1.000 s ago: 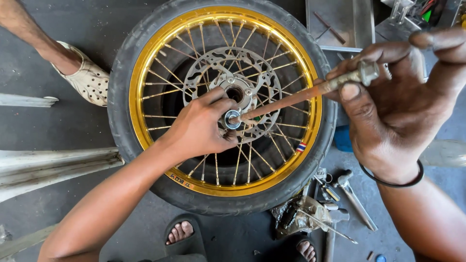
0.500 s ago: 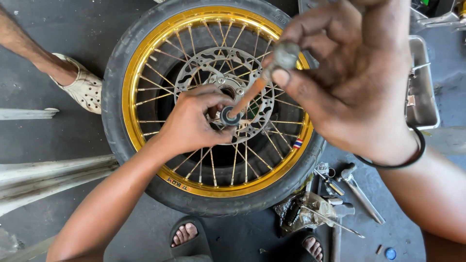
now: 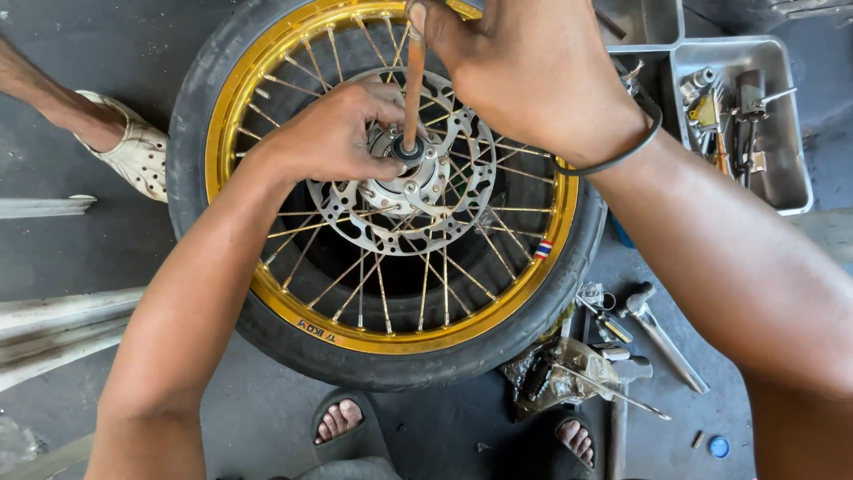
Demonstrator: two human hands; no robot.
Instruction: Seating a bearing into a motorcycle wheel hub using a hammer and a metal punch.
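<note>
Two metal trays sit in the upper right of the frame: the nearer steel tray (image 3: 789,182) holds a jumble of small tools and fittings at its upper end, with bare metal below them, while the second tray (image 3: 641,25), just left of it, is mostly hidden behind the right hand (image 3: 524,67). That hand is closed around the top of a rusty rod (image 3: 413,84), which stands nearly upright with its lower end on the hub (image 3: 408,151) at the centre of the motorcycle wheel (image 3: 382,191). The left hand (image 3: 333,133) curls over the hub, fingertips pinched about the rod's foot. The wheel, gold-rimmed with spokes and a drilled brake disc (image 3: 404,191), lies flat and fills the middle of the frame, its tyre (image 3: 373,360) cut by the top edge. Loose tools (image 3: 613,347) crowd the floor at lower right, touching the tyre. Bare concrete (image 3: 89,249) lies open at the left, bounded by pale metal bars (image 3: 53,324) and another person's sandalled foot (image 3: 133,151).
</note>
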